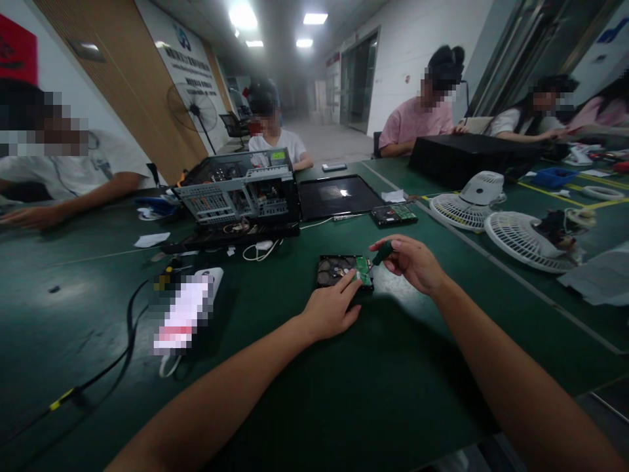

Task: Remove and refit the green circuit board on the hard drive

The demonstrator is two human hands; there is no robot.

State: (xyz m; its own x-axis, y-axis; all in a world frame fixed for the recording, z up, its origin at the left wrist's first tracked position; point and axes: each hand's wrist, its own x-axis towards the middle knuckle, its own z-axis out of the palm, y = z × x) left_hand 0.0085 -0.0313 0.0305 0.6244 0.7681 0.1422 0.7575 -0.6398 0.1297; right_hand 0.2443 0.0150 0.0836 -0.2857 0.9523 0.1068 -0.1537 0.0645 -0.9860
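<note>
A black hard drive (334, 269) lies on the green table (393, 367), its green circuit board (363, 267) facing up at its right end. My left hand (331, 308) rests against the drive's near edge, fingers pressed on it and one finger on the board. My right hand (413, 262) is closed round the dark green handle of a small screwdriver (382, 254), whose tip points down at the board's right side.
An opened computer case (240, 196) stands behind, with a black panel (339, 195) and a second hard drive (394, 214) beside it. Two white fans (496, 216) lie at right. A cable (113, 357) and a blurred item lie at left. Several people sit around the table.
</note>
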